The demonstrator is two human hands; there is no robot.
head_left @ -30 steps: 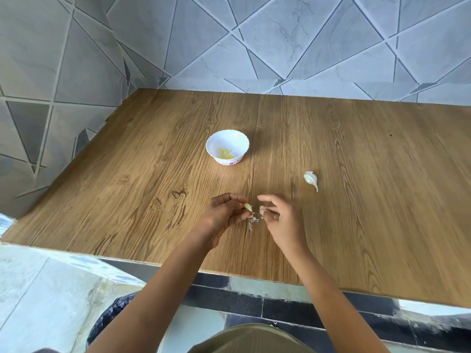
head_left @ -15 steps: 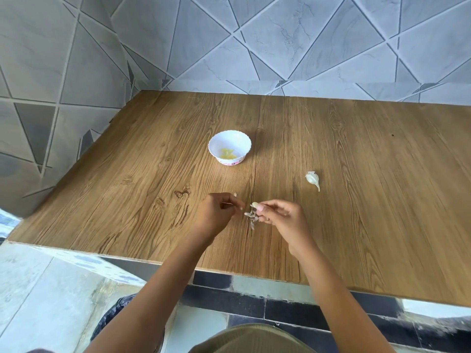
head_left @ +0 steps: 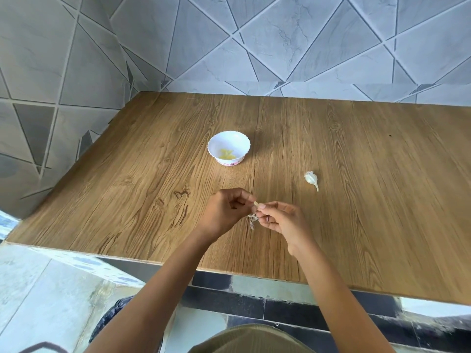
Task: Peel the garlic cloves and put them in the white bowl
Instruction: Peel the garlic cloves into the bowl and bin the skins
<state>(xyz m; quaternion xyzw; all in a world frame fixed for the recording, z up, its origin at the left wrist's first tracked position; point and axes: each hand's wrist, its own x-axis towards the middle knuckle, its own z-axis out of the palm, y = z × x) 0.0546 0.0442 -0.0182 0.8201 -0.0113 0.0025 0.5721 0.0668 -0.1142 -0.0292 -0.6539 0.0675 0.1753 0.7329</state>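
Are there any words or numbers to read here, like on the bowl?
No text can be read.
The small white scalloped bowl has pink marks around its foot, too small and blurred to tell letters from pattern.
The brown wooden table and grey tiled wall show no writing.

One wide-angle view, taken from the person's head, faces forward and steeply down. It looks across a wooden desk (head_left: 356,225) toward the tiled wall (head_left: 280,47) at the far side, with a second tiled wall (head_left: 46,72) on the left. The desk's near edge crosses the lower view, floor (head_left: 51,289) beneath it. The left hand (head_left: 224,212) and right hand (head_left: 283,220) sit close, near centre.
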